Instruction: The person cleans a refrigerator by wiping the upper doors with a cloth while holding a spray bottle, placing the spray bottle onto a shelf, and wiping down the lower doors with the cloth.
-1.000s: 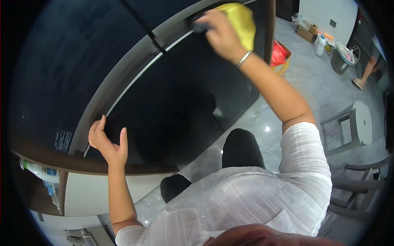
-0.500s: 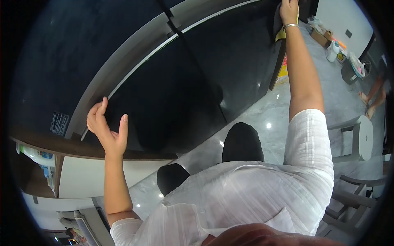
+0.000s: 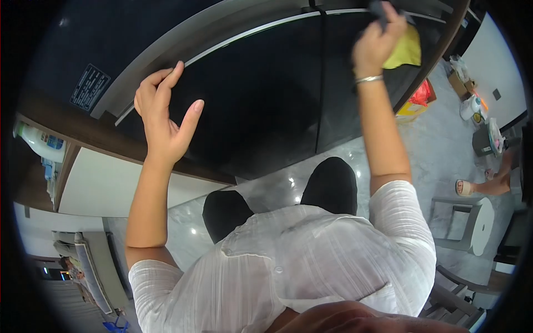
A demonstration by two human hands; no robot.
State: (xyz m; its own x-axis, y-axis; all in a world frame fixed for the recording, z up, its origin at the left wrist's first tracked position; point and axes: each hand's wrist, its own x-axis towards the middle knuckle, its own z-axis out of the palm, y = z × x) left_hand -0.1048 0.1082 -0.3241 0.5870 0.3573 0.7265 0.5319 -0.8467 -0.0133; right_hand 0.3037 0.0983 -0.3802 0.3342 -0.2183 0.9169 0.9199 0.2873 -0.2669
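Observation:
In front of me stands a large black refrigerator (image 3: 244, 105), with a pale metal strip (image 3: 244, 34) along the top of its lower doors. My left hand (image 3: 164, 111) is at the left end of that strip, fingers stretched out and thumb apart, holding nothing. At the upper right, my right hand (image 3: 377, 50) grips a yellow and dark grey cloth (image 3: 405, 50) close to the right-hand door. Motion smears this hand and part of the cloth. A label (image 3: 90, 87) sits on the upper black panel, left of my left hand.
A shelf with a white bottle (image 3: 41, 141) is at the left, above a white cabinet panel (image 3: 94, 186). On the floor at right are a yellow box with a red bag (image 3: 419, 97), a cardboard box (image 3: 459, 86), a grey bin (image 3: 484, 141) and a stool (image 3: 477, 225). Another person's foot (image 3: 465, 187) shows nearby.
My right hand has moved left and down from the door's right edge with the cloth. My left hand shifts up and right in view. The whole view has turned somewhat.

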